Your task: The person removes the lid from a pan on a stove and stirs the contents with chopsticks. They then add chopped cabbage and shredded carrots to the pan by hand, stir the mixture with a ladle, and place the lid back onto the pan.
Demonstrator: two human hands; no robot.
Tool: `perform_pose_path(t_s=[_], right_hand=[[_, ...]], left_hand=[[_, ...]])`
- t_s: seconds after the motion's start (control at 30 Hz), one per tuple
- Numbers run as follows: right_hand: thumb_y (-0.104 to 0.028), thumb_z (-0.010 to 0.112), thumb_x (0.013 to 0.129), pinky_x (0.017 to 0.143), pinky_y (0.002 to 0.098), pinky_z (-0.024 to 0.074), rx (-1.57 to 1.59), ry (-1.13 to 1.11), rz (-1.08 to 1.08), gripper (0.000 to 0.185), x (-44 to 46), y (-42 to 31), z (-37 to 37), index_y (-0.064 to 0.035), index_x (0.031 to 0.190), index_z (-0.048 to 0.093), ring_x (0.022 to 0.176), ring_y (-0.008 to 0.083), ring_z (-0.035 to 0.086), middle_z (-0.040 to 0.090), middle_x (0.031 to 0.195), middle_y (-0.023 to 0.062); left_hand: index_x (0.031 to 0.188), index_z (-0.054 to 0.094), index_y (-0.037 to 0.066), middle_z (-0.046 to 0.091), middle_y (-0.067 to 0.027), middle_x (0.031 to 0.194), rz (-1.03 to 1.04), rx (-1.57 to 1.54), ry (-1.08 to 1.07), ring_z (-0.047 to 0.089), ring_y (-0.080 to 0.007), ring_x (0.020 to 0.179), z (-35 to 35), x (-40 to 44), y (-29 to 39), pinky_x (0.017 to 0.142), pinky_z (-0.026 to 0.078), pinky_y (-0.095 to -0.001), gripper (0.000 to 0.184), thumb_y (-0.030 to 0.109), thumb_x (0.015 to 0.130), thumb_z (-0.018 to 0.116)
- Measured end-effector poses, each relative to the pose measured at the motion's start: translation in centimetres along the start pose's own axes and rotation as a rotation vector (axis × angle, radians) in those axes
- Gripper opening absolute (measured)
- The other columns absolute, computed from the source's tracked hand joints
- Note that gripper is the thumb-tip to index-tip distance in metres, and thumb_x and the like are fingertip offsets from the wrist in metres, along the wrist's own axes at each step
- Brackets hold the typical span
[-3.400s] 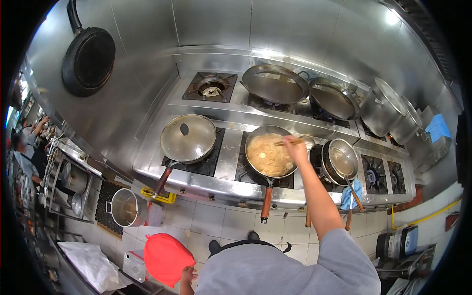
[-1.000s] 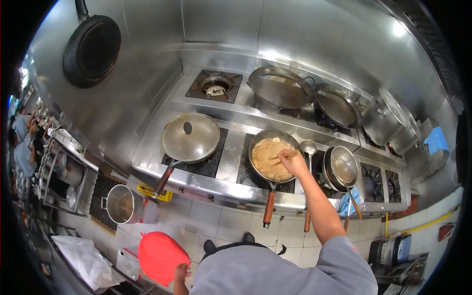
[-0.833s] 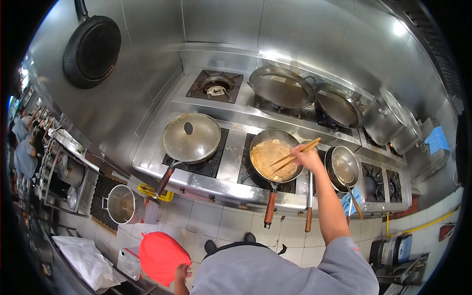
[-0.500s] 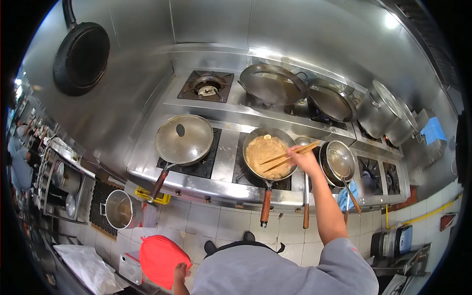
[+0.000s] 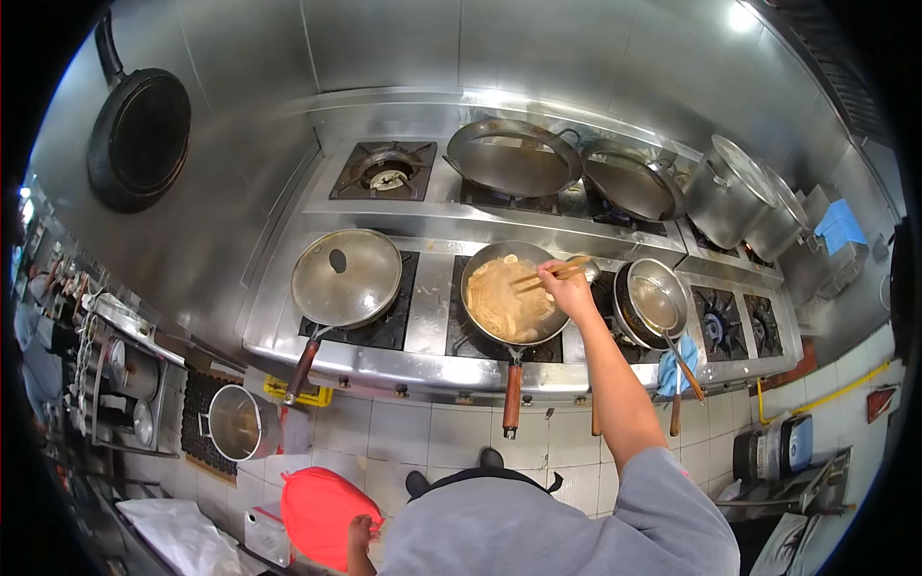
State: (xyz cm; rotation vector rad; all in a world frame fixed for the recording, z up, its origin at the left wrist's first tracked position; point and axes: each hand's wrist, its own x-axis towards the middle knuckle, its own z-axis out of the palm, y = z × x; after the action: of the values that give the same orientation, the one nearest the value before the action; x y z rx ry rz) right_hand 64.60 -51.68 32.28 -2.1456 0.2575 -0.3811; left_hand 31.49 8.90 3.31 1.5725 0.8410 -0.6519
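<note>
Wooden chopsticks [image 5: 576,267], one pair: were pinched in the right hand [image 5: 565,288], lower ends over the pale food [image 5: 499,300]. One open pan [image 5: 540,336]: held that food on the front row of the steel stove [image 5: 427,298]. One lidded pan [image 5: 347,278]: stood left of it. Two wide pans [image 5: 519,161], two tall pots [image 5: 725,200]: occupied the back row. One red item [image 5: 325,518]: showed at the left hand [image 5: 360,531], whose grip could not be told.

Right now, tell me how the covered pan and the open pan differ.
The covered pan wears a lid; the open pan shows pale, noodle-like food. The covered pan's handle slants toward the left; the open pan's handle points almost straight at the person. Both handles look reddish-brown.
</note>
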Motion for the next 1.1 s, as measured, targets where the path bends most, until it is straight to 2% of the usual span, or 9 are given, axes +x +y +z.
perform_pose_path(t_s=[0.13, 0.3, 0.5, 0.67, 0.77, 0.83, 0.93, 1.03, 1.1], right_hand=[[-0.014, 0.058, 0.085, 0.058, 0.0225, 0.0457, 0.432, 0.015, 0.045, 0.013, -0.1, -0.6, 0.0, -0.0021, 0.089, 0.062, 0.067, 0.0091, 0.058, 0.061, 0.071, 0.0012], [-0.014, 0.060, 0.082, 0.061, 0.0266, 0.0473, 0.022, 0.126, 0.010, 0.012, -0.8, 1.4, -0.6, -0.0031, 0.088, 0.063, 0.068, 0.0140, 0.061, 0.065, 0.074, 0.0072], [-0.012, 0.061, 0.082, 0.053, 0.0221, 0.0473, 0.201, -0.253, 0.076, 0.011, -3.4, -0.5, -1.6, -0.0031, 0.088, 0.062, 0.064, 0.0075, 0.056, 0.062, 0.075, 0.0027], [-0.015, 0.062, 0.080, 0.059, 0.0291, 0.0491, -0.107, -0.038, 0.176, 0.012, -2.7, -1.5, -4.6, -0.0041, 0.084, 0.065, 0.063, 0.0167, 0.062, 0.064, 0.070, 0.0075], [-0.016, 0.062, 0.078, 0.062, 0.0308, 0.0486, -0.213, -0.083, -0.080, 0.012, -3.6, -2.0, -2.4, -0.0054, 0.083, 0.065, 0.064, 0.0255, 0.062, 0.065, 0.073, 0.0091], [-0.016, 0.063, 0.079, 0.060, 0.0299, 0.0488, -0.110, -0.185, -0.196, 0.013, -4.1, -2.3, -1.5, -0.0045, 0.084, 0.065, 0.061, 0.0211, 0.061, 0.064, 0.075, 0.0088], [-0.013, 0.063, 0.080, 0.055, 0.0271, 0.0486, 0.166, -0.200, 0.131, 0.012, -2.1, -0.9, -2.8, -0.0024, 0.085, 0.063, 0.061, 0.0105, 0.058, 0.062, 0.072, 0.0057], [-0.016, 0.060, 0.080, 0.060, 0.0326, 0.0495, -0.430, 0.140, -0.069, 0.014, -0.7, 0.2, -4.0, -0.0045, 0.086, 0.064, 0.066, 0.0230, 0.063, 0.065, 0.076, 0.0111], [-0.020, 0.058, 0.078, 0.067, 0.0373, 0.0496, -0.385, 0.131, -0.027, 0.016, -1.4, -0.6, -3.0, -0.0072, 0.085, 0.065, 0.079, 0.0314, 0.062, 0.065, 0.079, 0.0135]], left_hand=[[0.109, 0.052, 0.006, 0.061, -0.0100, 0.082, -0.057, 0.015, 0.059, 0.056, -0.0184, 0.050, 0.6, -0.9, 1.6, 0.042, 0.047, -0.0301, 0.025, 0.019, 0.088, 0.049], [0.108, 0.052, 0.007, 0.060, -0.0078, 0.081, -0.048, -0.039, 0.021, 0.057, -0.0185, 0.051, 0.9, -1.1, 0.4, 0.043, 0.047, -0.0292, 0.024, 0.019, 0.088, 0.048], [0.108, 0.052, 0.008, 0.060, -0.0071, 0.079, -0.038, 0.158, 0.018, 0.057, -0.0187, 0.051, 1.2, -3.0, 0.3, 0.044, 0.048, -0.0307, 0.024, 0.020, 0.088, 0.047], [0.108, 0.052, 0.006, 0.060, -0.0081, 0.078, -0.095, -0.080, 0.026, 0.057, -0.0188, 0.051, 0.0, -0.6, -2.1, 0.043, 0.048, -0.0311, 0.024, 0.019, 0.088, 0.047], [0.109, 0.051, 0.005, 0.060, -0.0093, 0.079, -0.098, -0.046, 0.041, 0.057, -0.0184, 0.050, -0.1, -0.5, -1.2, 0.041, 0.047, -0.0296, 0.026, 0.019, 0.088, 0.048], [0.109, 0.051, 0.005, 0.060, -0.0097, 0.080, -0.055, -0.001, 0.043, 0.057, -0.0181, 0.049, 0.2, -1.1, 0.3, 0.041, 0.047, -0.0289, 0.026, 0.019, 0.088, 0.048], [0.111, 0.051, 0.005, 0.060, -0.0102, 0.081, -0.020, 0.037, 0.041, 0.056, -0.0177, 0.049, 0.4, -1.4, 1.3, 0.040, 0.047, -0.0283, 0.027, 0.019, 0.088, 0.049], [0.112, 0.051, 0.004, 0.060, -0.0102, 0.081, -0.024, 0.036, 0.036, 0.056, -0.0177, 0.049, 0.7, -1.5, 1.7, 0.040, 0.047, -0.0286, 0.028, 0.019, 0.088, 0.049], [0.112, 0.050, 0.004, 0.060, -0.0102, 0.081, -0.023, 0.039, 0.034, 0.056, -0.0178, 0.049, 0.9, -1.6, 1.9, 0.041, 0.047, -0.0288, 0.028, 0.019, 0.088, 0.049]])
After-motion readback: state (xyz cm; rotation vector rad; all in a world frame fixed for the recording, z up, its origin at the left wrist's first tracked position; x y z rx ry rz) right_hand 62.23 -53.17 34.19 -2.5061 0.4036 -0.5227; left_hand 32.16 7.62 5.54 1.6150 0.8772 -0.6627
